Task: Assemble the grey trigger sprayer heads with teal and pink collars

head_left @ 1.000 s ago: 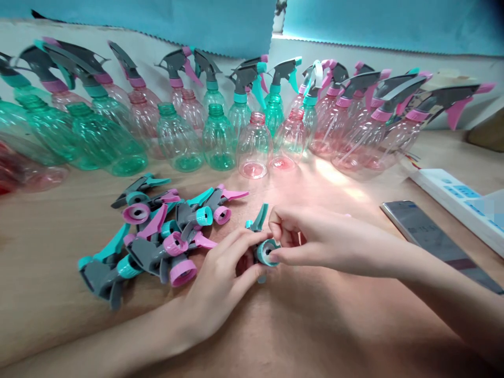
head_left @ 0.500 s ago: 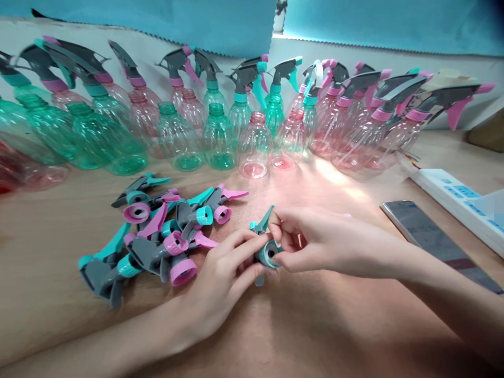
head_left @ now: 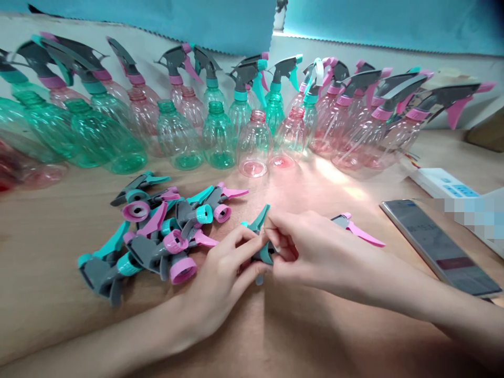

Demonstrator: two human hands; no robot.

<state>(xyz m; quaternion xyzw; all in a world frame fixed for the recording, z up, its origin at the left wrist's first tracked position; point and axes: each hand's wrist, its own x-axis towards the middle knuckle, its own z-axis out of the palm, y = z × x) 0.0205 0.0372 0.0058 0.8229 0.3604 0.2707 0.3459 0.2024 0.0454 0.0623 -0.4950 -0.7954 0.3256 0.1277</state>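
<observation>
**Left hand (head_left: 226,268) and right hand (head_left: 311,249) met at a teal-and-gray trigger sprayer head (head_left: 266,254)**

From where I stood, the left hand was wrapped around the sprayer head, low over the middle of the counter (head_left: 59,226), its teal trigger jutting up past the fingers. The right hand's thumb and curled fingers were drawn together at the teal collar; I could not tell whether they pinched the collar itself or something smaller.

Just beyond the right wrist lay a pink-triggered sprayer head (head_left: 366,234), partly hidden. Past it rested a smartphone (head_left: 437,241), and behind that a white power strip (head_left: 447,181).

Near the left hand sprawled a pile of teal and pink sprayer heads (head_left: 147,249). Farther back stood uncapped green bottles (head_left: 219,142) and uncapped pink bottles (head_left: 255,147), with sprayer-topped bottles (head_left: 239,107) among and behind them, below a blue cloth (head_left: 157,23).
</observation>
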